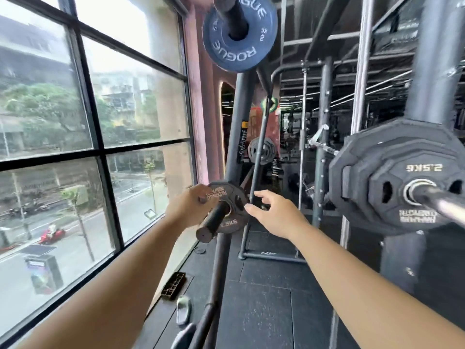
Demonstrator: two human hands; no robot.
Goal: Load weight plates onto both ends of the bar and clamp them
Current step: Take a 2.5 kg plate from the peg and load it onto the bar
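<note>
A small black 2.5 kg plate (230, 224) sits on a storage peg (212, 222) of the rack, at centre. My left hand (193, 205) grips the plate's left edge, fingers wrapped over its rim. My right hand (271, 212) is beside the plate's right edge with fingers spread, fingertips touching or nearly touching it. At the right, the bar's sleeve (437, 200) carries a large black plate (372, 197) with a 2.5 kg plate (415, 177) in front of it. No clamp shows on that sleeve.
A blue Rogue 5 kg plate (239, 34) hangs on an upper peg right above my hands. Rack uprights (236, 122) stand behind. A large window (88, 122) runs along the left. Small items (173, 285) lie on the sill and black rubber floor below.
</note>
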